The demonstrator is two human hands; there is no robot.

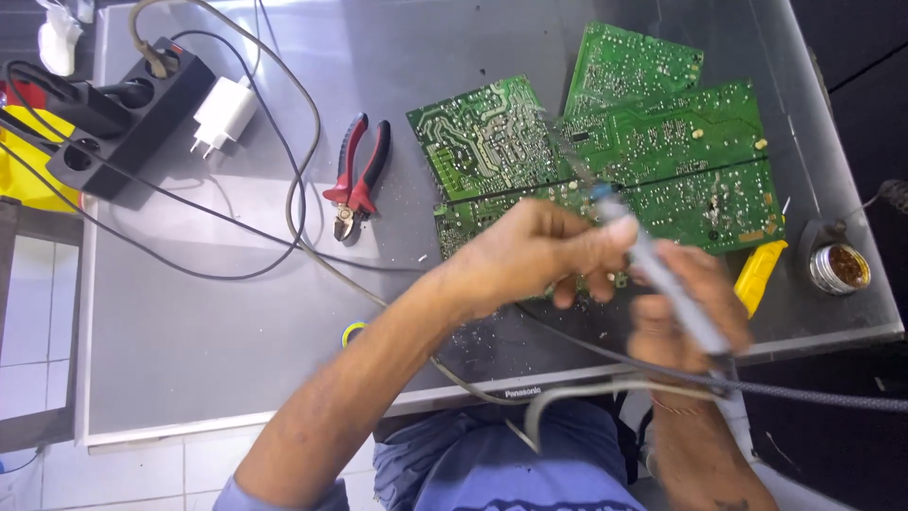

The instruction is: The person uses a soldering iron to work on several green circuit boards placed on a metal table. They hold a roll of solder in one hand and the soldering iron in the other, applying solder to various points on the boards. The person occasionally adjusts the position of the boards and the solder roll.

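Left forearm extends diagonally up-right; left hand (534,254) rests curled, fingers pressed onto the near edge of the green circuit boards (662,151) at table (189,322) centre-right. Right hand (686,303) is closed around a soldering iron (653,274), tip angled up-left over the boards. Red-handled cutters (357,180) lie left; a white charger (223,115) sits beside the black power strip (123,118).

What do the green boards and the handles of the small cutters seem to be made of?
The green boards look like rigid laminate with a glossy green coating: pale traces and shiny solder dots show on them. The cutters have handles that look like matte rubber or plastic, red and black; their jaws look like bare grey metal.
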